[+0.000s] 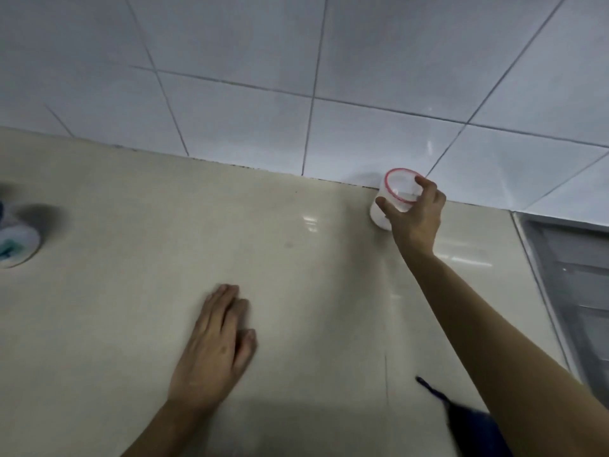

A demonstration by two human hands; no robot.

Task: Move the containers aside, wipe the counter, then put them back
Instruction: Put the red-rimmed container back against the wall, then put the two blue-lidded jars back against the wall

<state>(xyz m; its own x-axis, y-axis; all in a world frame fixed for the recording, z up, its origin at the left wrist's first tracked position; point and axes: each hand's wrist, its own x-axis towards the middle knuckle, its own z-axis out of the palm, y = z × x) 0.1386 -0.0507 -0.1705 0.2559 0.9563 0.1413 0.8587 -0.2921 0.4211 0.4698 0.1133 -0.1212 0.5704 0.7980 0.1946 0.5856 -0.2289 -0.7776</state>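
While the right hand (416, 211) is wrapped around the little clear jar (393, 199) with the red rim, thumb on one side and fingers over the top edge, the jar sits right at the back of the counter (296, 275), touching or nearly touching the tiled wall (296, 77). Can't tell if it's resting on the counter or just lifted. The left hand (214, 344) is flat and open on the counter, holding nothing, fingers together.

What could go wrong: that grip is mostly fingertips on the rim, so the jar could tip or slip if it's yanked, and the counter looks glossy and slick. There's another container (16, 245) way off at the left edge, blurry. A dark cloth (468, 420) lies near the front by the right forearm, and the arm could drag it off.
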